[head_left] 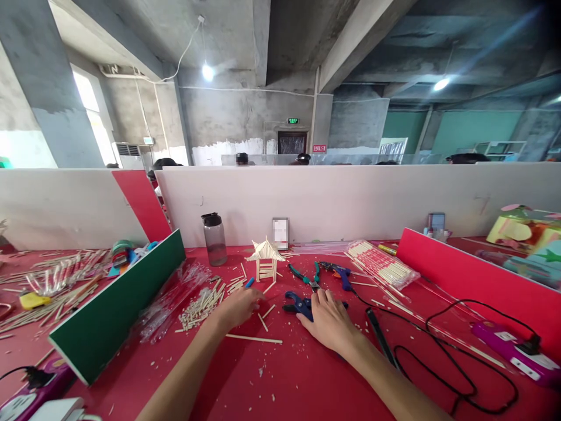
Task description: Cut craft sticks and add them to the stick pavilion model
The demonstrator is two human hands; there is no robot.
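Note:
My left hand (240,305) is curled beside loose short sticks (205,304), with a small blue pen-like object (249,282) sticking out above its fingers. A little house model of pale sticks (266,260) stands upright just beyond that hand. My right hand (329,320) lies palm down over a dark blue hand tool (300,305), fingers stretched forward and thumb at its left side; the palm hides part of the tool. Green-handled pliers (300,275) lie past my right fingertips, next to a blue glue gun (344,275). A long stick (254,338) lies nearer me.
Low dividers, green (127,304) at left and red (473,275) at right, flank the red table (263,386). A bottle (214,240) and phone (280,233) stand at the back. Bagged sticks (383,266), black cable (456,304) and a purple power strip (517,354) are at right.

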